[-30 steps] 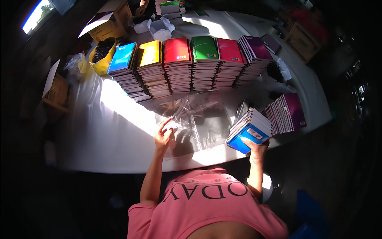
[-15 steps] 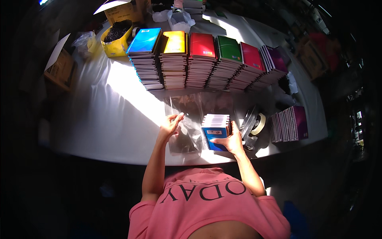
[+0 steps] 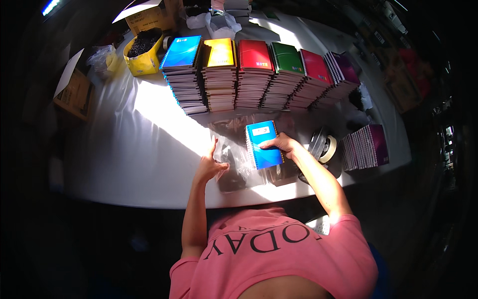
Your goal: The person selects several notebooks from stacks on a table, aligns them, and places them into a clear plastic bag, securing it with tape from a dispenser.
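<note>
A spiral-bound notebook with a blue cover and a white label (image 3: pixel 269 155) lies uppermost in my right hand (image 3: pixel 287 143). The thumb presses on the cover while the fingers wrap round the right edge; how many notebooks lie beneath it cannot be seen. Under it spreads a clear plastic sheet or bag (image 3: pixel 233 183) on the table. My left hand (image 3: pixel 213 164) is open, thumb and fingers apart, over the sheet's left edge, a short way from the notebook.
Behind stand several notebook stacks, among them blue (image 3: pixel 183 52), yellow (image 3: pixel 219 54), red (image 3: pixel 255 55) and green (image 3: pixel 288 59). At right are a tape roll (image 3: pixel 329 149) on a dispenser and a purple notebook row (image 3: pixel 366 147). A yellow container (image 3: pixel 142 65) and cardboard box (image 3: pixel 74 99) stand left.
My right hand has moved the blue-topped notebook away from me and tipped it so its cover shows more fully. My left hand has shifted slightly nearer, its fingers spreading wider.
</note>
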Motion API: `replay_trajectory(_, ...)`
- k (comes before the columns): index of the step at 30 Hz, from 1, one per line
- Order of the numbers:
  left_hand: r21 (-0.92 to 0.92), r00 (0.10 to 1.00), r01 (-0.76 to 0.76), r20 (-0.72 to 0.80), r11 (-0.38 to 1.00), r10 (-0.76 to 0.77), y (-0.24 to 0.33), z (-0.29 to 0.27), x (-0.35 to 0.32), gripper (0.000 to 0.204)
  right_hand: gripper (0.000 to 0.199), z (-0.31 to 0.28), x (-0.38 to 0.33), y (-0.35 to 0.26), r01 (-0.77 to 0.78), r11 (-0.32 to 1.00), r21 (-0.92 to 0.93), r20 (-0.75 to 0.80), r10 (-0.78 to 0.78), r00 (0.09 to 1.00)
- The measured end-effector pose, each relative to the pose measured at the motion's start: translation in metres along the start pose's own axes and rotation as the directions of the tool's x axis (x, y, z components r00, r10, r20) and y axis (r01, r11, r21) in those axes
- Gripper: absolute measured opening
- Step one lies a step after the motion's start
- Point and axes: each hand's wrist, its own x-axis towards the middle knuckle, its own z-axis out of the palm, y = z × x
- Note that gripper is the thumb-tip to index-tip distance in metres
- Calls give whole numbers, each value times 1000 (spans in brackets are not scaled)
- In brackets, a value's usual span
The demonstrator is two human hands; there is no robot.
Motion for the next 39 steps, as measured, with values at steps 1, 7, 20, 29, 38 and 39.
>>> replay_trajectory(1, -37, 1000, -2, 3, 999, 2, 2, 0, 0, 100, 54, 6, 8, -2, 20, 997, -75, 20, -18, 1000)
replay_trajectory(7, -282, 996, -76, 19, 957, 85, 21, 22, -7, 102, 42, 20, 15, 1, 35, 985, -169, 21, -32, 999)
replay_trajectory(20, 62, 978, -167, 138, 984, 157, 29, 63, 42, 112, 29, 43, 23, -5, 1, 959, -285, -273, -82, 959)
replay_trajectory(29, -36, 924, -155, 349, 987, 158, 51, 57, 48, 146, 93, 59, 49, 33, 374, 921, -105, -320, -387, 865)
replay_trajectory(38, 112, 930, -355, 143, 928, 338, 54, 29, 32, 91, 79, 56, 34, 23, 68, 854, -517, -361, -289, 887)
replay_trajectory(39, 264, 849, -524, 92, 810, 520, 46, 27, 35, 77, 80, 62, 28, 16, -4, 826, -563, -382, -256, 888)
